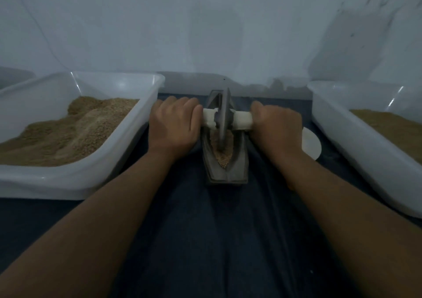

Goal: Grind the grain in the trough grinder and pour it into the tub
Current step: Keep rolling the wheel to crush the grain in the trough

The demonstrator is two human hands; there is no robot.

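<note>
So, biggest risk I'd guess is the wheel (223, 117) riding up and flinging grain (221, 155) out of the trough (225, 172) onto the cloth (205, 240) if one side pushes harder. Left hand (174, 124) and right hand (277, 126) both have fingers wrapped around the white handle (243, 120) (one each side), grain sitting just below, between them. Tubs (127, 124) flank the grinder.

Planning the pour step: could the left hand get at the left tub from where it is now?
Probably yes: the left hand, now gripping the roller handle, sits right beside the left tub, nothing between them.
</note>
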